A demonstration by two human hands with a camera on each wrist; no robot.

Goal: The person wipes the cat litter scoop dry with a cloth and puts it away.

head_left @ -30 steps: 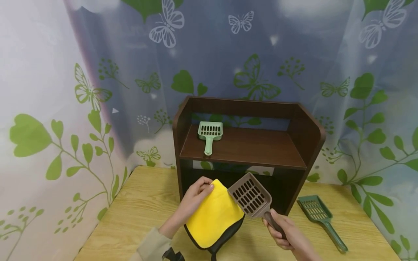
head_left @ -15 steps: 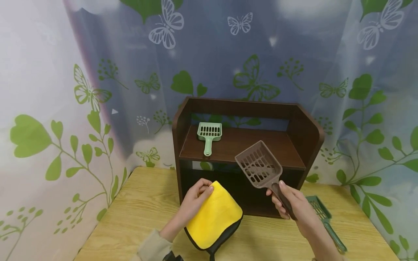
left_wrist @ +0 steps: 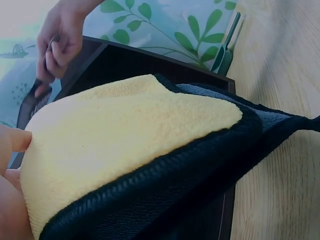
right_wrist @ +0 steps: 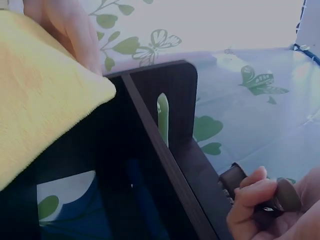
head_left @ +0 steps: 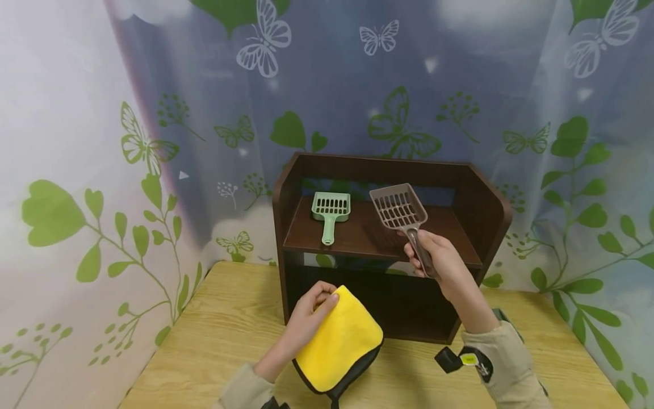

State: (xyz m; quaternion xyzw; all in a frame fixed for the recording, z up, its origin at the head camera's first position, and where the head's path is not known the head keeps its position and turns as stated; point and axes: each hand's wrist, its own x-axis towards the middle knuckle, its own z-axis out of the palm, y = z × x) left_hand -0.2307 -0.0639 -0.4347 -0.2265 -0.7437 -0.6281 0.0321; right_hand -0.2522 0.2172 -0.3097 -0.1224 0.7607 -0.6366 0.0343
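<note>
My right hand (head_left: 441, 258) grips the handle of a brown slotted litter scoop (head_left: 398, 207), its head raised over the upper shelf, to the right of a light green litter scoop (head_left: 331, 207) lying there. Whether the brown scoop touches the shelf I cannot tell. In front of the lower compartment, my left hand (head_left: 309, 315) pinches the top corner of a folded cloth (head_left: 342, 341), yellow on one face with a dark edge. The left wrist view shows the grey underside of that cloth (left_wrist: 200, 92). Curled fingers (right_wrist: 250, 200) hold the brown handle in the right wrist view.
A dark brown two-level shelf unit (head_left: 393, 329) stands on the wooden table (head_left: 230, 318). Behind my right forearm lies a dark green scoop (left_wrist: 225, 57), mostly hidden in the head view. A curtain (head_left: 327, 74) with leaves and butterflies hangs behind and at the sides.
My right hand has lifted the brown scoop away from the cloth, up and forward to the upper shelf. The left hand keeps the cloth in nearly the same place.
</note>
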